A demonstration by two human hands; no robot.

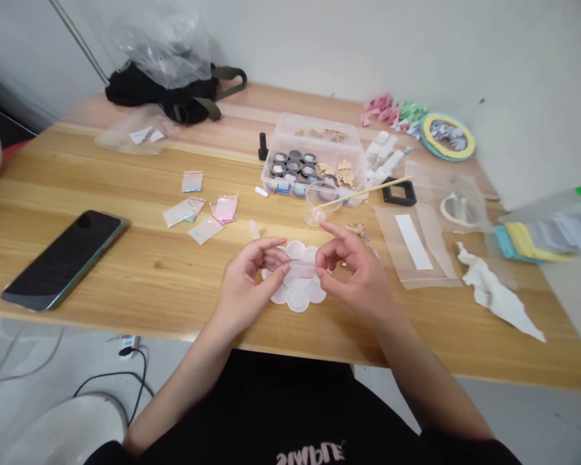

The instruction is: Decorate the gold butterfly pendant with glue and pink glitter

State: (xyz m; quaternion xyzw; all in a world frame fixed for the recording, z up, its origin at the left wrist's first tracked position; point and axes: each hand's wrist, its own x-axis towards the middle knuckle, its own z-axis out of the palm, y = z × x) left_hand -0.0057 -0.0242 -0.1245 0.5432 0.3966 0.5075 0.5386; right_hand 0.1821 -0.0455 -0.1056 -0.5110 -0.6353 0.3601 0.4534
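Note:
Above a white flower-shaped palette (pixel 298 300), both hands pinch a small clear, faintly pink plastic bag (pixel 302 270) from opposite ends. Thumb and fingers of my left hand (pixel 252 278) close on its left end. My right hand (pixel 351 274) grips the other end, with its index finger stretched forward. Just beyond the palette stands a clear cup (pixel 314 216), and a thin wooden stick (pixel 363 193) leans across it. Small gold pieces (pixel 357 228) lie behind my right hand, partly hidden. A small translucent cap-like piece (pixel 254 228) rests beyond my left hand.
A clear plastic box (pixel 314 132) holds several round jars and gold charms. Small bags (pixel 207 229) and a phone (pixel 62 258) lie left. To the right are a black square frame (pixel 399 192), a flat bag (pixel 443 258), crumpled tissue (pixel 498 294) and a yellow-rimmed round tray (pixel 467 145).

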